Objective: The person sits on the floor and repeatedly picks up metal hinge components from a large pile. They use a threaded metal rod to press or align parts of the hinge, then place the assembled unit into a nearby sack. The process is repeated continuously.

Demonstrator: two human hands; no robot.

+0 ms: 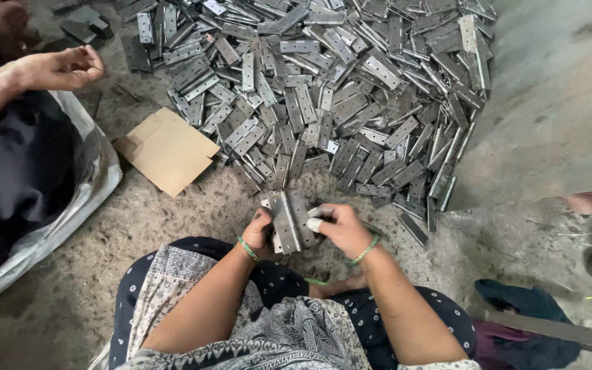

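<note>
A small stack of metal hinges (288, 220) sits upright between the two hands, just above the person's lap and at the near edge of the big heap; held on edge like this, the leaves line up flush against each other; the left hand (257, 231) is closed round the stack's left side, propping it, while the right hand (337, 226) grips the right side with fingers curled over the top, a pale wrap on one fingertip, likely guarding it from sharp edges. The heap of loose hinges (323, 89) spreads over the floor (138, 226) within easy reach; a cardboard scrap (167, 149) lies at its left edge; a co-worker's hand (59, 68) hovers, loosely curled, over a white sack (97, 185).
</note>
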